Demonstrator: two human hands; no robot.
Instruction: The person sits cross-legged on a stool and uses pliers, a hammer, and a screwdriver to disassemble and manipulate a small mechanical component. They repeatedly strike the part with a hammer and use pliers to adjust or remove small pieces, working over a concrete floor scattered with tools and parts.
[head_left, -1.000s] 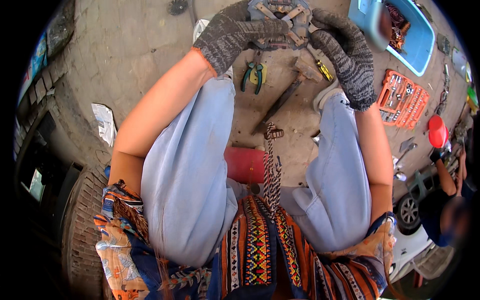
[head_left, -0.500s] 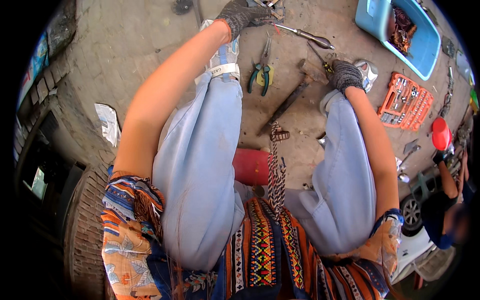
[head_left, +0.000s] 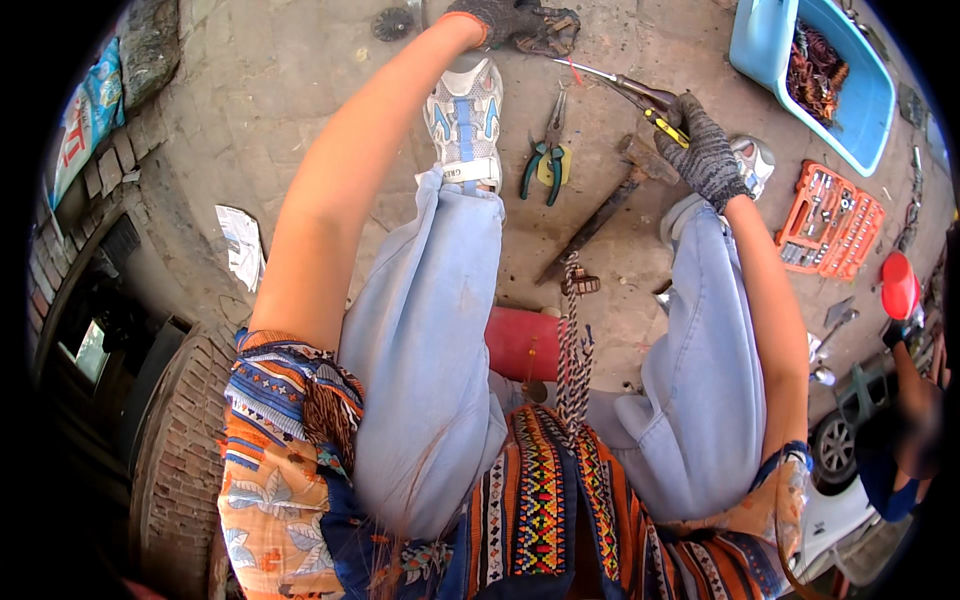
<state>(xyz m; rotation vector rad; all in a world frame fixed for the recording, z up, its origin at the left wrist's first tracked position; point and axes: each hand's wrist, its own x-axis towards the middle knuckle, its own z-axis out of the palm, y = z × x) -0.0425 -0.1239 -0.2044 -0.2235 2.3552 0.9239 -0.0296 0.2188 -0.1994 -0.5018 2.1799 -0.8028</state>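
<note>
My left hand, in a dark knit glove, reaches to the top edge beyond my left shoe. Its fingers look closed over a dark, greasy piece that I cannot make out. My right hand, gloved in grey, is closed around the yellow-and-black handle of a screwdriver, its thin shaft pointing up and left. Just beyond it lies a longer screwdriver with a dark handle. Below the right hand rests a hammer with a dark handle. Needle-nose pliers with teal-and-black grips lie between my feet.
A blue bin holding coiled reddish wire stands at the upper right. An orange socket set lies open below it, near a red bowl. Another person's gloved hand shows at far right. A red cylinder sits between my legs.
My right hand has lifted the small screwdriver up from beside my right shoe, bringing it nearer the longer screwdriver. My left hand stays by the top edge. The whole view has shifted slightly.
</note>
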